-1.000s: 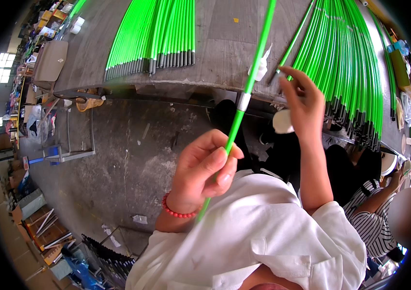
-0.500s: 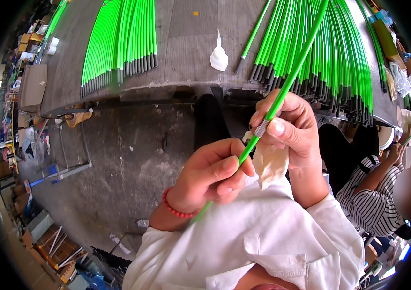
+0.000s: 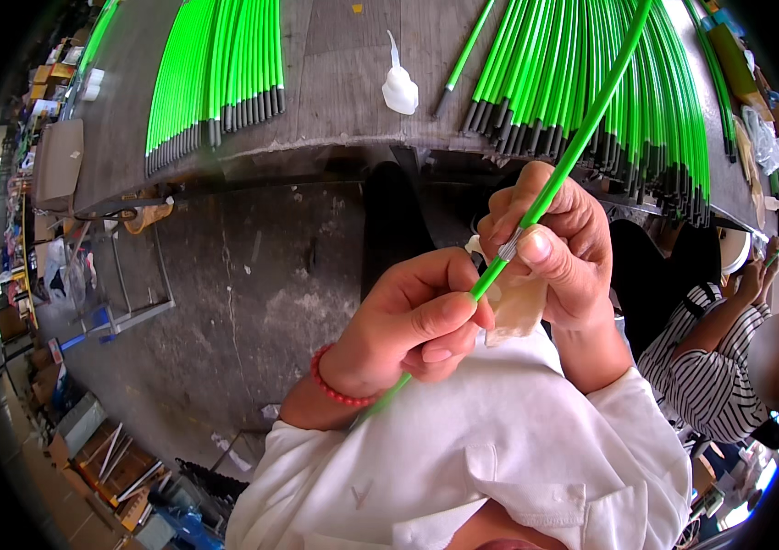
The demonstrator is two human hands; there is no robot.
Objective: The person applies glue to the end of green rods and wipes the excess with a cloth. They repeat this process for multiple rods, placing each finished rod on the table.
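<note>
1. My left hand has its grip clamped on the green rod, thumb over fingers, low on the shaft; likely to steady it.
2. My right hand pinches the silver band on the rod, grip closed; pale cloth tucked beneath, probably for wiping.
3. Rod sits mid-frame above my lap, long axis running from 7 o'clock up to 1 o'clock, far end over the desk.
4. White glue bottle at 12, rod bundles at 11 and 1.

Both hands gripping green rod, workbench beyond
</note>
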